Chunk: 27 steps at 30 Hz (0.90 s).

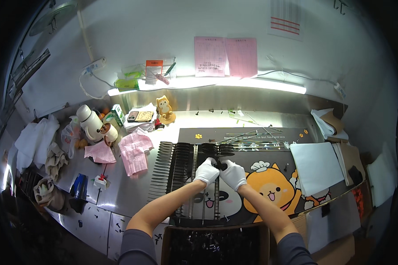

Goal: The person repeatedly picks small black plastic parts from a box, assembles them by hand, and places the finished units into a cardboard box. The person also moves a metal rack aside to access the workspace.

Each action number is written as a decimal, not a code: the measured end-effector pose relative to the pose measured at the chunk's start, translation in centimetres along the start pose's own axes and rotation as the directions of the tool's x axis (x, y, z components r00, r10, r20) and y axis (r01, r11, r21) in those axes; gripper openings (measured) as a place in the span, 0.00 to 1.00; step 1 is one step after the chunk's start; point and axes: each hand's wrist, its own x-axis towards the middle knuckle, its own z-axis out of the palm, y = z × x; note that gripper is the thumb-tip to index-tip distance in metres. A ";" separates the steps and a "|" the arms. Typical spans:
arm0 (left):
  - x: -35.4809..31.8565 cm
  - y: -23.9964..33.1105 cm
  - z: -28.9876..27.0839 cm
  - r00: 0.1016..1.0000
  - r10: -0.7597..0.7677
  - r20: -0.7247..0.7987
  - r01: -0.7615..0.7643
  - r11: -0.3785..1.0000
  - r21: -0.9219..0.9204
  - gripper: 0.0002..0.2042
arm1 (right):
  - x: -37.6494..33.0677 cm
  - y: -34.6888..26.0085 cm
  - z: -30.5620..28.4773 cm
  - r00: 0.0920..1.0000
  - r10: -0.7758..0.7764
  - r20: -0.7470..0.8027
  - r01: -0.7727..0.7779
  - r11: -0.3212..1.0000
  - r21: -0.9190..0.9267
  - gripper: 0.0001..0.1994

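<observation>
grey sleeves (pixel 139 247), left hand (pixel 207 171), right hand (pixel 233 174), both white-gloved, fingers gripping small black pieces (pixel 223 167)

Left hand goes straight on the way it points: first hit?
Probably the small dark piece between the left hand and the right hand; depth there is hard to judge.

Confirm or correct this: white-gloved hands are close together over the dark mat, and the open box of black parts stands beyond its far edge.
No: the head view shows the open box at the near edge of the dark mat. The left hand and right hand are as stated.
</observation>
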 end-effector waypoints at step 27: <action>-2.4 7.3 -2.8 0.898 -0.253 0.361 0.430 0.679 -0.595 0.07 | -7.1 -1.3 -9.7 0.825 0.293 0.482 -0.564 0.476 0.675 0.17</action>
